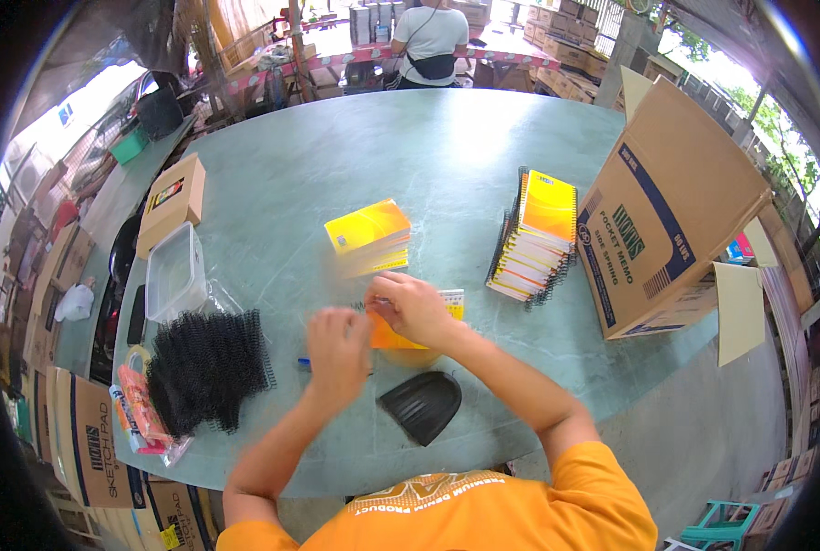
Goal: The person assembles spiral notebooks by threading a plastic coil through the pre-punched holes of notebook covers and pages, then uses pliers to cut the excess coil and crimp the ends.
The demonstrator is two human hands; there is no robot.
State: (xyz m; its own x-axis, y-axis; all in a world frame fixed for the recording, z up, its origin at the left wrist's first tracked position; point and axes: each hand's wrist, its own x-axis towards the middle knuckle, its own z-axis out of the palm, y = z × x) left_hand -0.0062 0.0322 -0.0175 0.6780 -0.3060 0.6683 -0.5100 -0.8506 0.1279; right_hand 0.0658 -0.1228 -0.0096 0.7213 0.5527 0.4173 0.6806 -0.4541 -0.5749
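Both hands meet over an orange-covered notepad [393, 332] lying on the green table [355, 174] directly before the person. The right hand [416, 308] closes on the pad's upper edge, apparently pinning it flat; the left hand [338, 354] is curled at the pad's left side, though motion blur hides whether its fingers pinch anything. A blue pen [303, 363] peeks out just left of that hand, and a black ribbed tool [422, 404] rests near the table's front edge. Supplies sit within reach on either side: a heap of black spiral coils [206, 367] to the left, a stack of unbound yellow pads [369, 238] beyond the hands, and spiral-bound notebooks [537, 235] piled to the right beside a tilted cardboard carton [667, 216].
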